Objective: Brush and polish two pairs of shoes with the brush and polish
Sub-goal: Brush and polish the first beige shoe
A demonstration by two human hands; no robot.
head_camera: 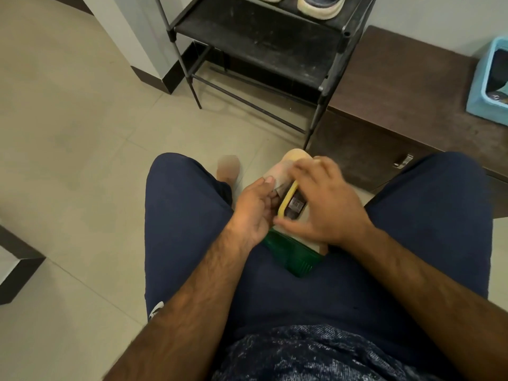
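Now | left fingers [264, 188] hold shoe [294, 257] | right fingers [310, 166] grip brush [292, 204] | basket [476, 92]: dark contents

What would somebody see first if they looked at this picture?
Two hands in the middle, between the knees: the left hand holds a tan and green shoe, and the right hand holds a yellow-edged brush against it. Behind stands a black shoe rack with pale sneakers on its upper shelf.
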